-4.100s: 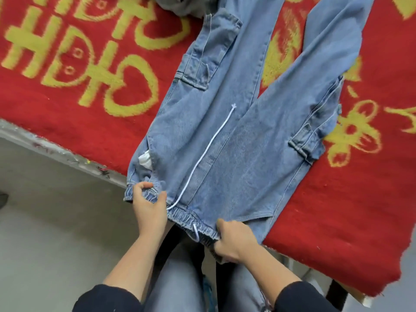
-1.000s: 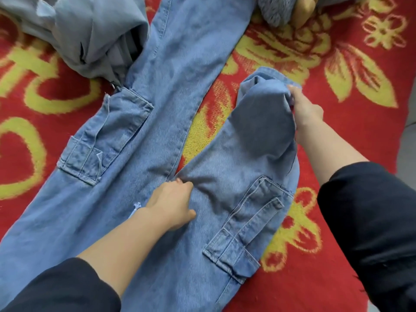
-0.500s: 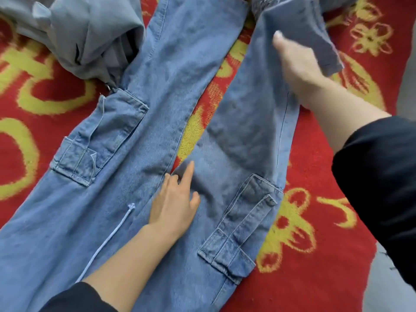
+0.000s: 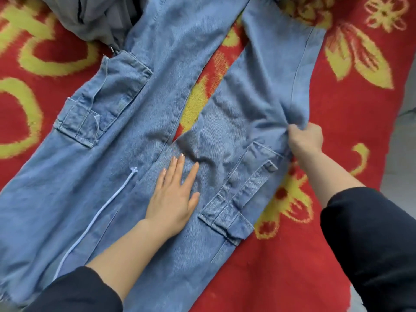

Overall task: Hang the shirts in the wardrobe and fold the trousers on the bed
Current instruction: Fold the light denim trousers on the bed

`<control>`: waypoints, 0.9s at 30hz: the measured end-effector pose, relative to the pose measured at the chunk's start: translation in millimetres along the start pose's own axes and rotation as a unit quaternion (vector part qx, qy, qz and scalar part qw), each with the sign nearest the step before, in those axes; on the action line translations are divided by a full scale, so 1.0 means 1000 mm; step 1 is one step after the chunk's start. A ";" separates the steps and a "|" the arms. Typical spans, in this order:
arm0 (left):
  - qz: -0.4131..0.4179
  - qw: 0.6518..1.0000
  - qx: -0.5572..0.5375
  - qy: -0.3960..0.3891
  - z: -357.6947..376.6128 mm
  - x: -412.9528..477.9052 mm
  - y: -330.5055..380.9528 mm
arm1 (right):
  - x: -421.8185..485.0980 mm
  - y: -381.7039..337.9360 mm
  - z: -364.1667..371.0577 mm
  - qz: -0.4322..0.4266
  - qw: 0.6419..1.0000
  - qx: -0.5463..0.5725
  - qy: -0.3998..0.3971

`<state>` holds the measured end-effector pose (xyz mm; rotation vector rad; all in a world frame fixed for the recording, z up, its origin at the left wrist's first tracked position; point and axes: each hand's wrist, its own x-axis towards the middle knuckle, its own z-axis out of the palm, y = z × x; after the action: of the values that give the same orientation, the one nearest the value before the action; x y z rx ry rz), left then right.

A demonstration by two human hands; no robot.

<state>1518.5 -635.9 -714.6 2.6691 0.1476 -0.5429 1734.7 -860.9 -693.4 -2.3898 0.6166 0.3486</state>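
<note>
A big red blanket (image 4: 337, 255) with yellow flowers and hearts covers the bed and fills most of the view. On top of it lie the blue trousers (image 4: 67, 199), made of jeans cloth. They are spread out flat, with the waist end near the person and the two legs running away toward the top. The legs open in a V, and a strip of red and yellow blanket shows between them.

At the top left a heap of grey cloth (image 4: 94, 19) lies on the blanket and touches the left leg just above its pocket. It may be a shirt, but the top of the view cuts it off, so I cannot tell for sure.

Both arms wear black sleeves (image 4: 371, 244). Each leg has a big pocket sewn on its side: the left pocket (image 4: 101, 102) and the right pocket (image 4: 238, 194).

The left hand (image 4: 173, 199) lies flat on the trousers, just below the spot where the legs split. Its fingers are straight and a little spread. It presses the cloth down and holds nothing.

The right hand (image 4: 306, 140) is at the outer edge of the right leg, just above the right pocket. Its fingers are curled tight round a bunch of the cloth, and the cloth wrinkles toward it.

A thin white cord (image 4: 99, 212) lies on the trousers, near the left hand but not touching it. It ends in a small knot (image 4: 134, 169).
</note>
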 end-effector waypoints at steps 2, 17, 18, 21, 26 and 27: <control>0.016 0.999 0.022 0.027 0.012 -0.019 -0.001 | -0.001 0.025 -0.012 0.045 0.998 0.003 0.053; -0.089 0.982 0.078 -0.147 0.081 -0.178 0.049 | -0.185 0.060 0.047 0.092 0.994 -0.061 -0.003; -0.097 0.980 0.080 -0.152 0.080 -0.177 0.052 | -0.186 0.061 0.047 0.094 0.993 -0.077 -0.003; -0.096 0.981 0.076 -0.148 0.077 -0.175 0.054 | -0.175 0.053 0.035 0.054 0.995 -0.086 0.011; -0.043 0.981 0.035 -0.185 0.049 -0.179 0.036 | -0.159 0.021 0.023 0.016 0.994 -0.103 0.038; -0.052 0.979 -0.009 -0.196 0.036 -0.178 0.029 | -0.160 0.013 0.025 0.021 0.993 -0.106 0.051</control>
<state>1347.1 -681.0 -664.0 2.4877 0.1760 -1.0793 1588.8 -799.2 -656.6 -2.6139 0.7084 0.3259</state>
